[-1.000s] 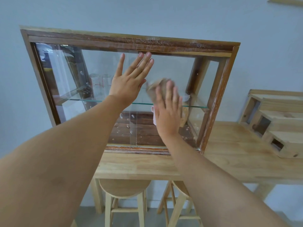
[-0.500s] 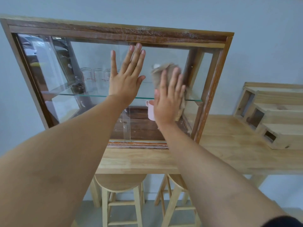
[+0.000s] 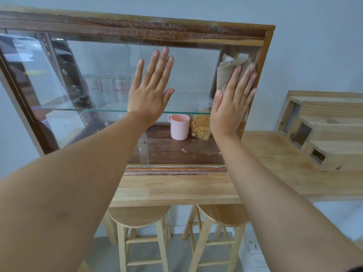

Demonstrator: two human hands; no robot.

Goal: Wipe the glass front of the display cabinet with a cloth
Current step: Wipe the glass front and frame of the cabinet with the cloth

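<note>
Wooden-framed display cabinet (image 3: 137, 22) stands on a light wood table (image 3: 176, 189), its glass front (image 3: 98, 75) facing the camera. At left, clear glasses (image 3: 106, 89) sit on the inner glass shelf. Left hand (image 3: 150, 95) lies flat against the pane near centre, fingers spread wide, holding nothing. Below the shelf stand a pink mug (image 3: 179, 126) and, just beside it, a bag of pale pasta-like pieces (image 3: 201, 126). Right hand (image 3: 231, 103) presses a beige cloth (image 3: 227, 69) flat to the glass at the upper right corner, fingers extended, touching the frame post. Further right, a wooden box unit (image 3: 324, 130) rests on the table.
</note>
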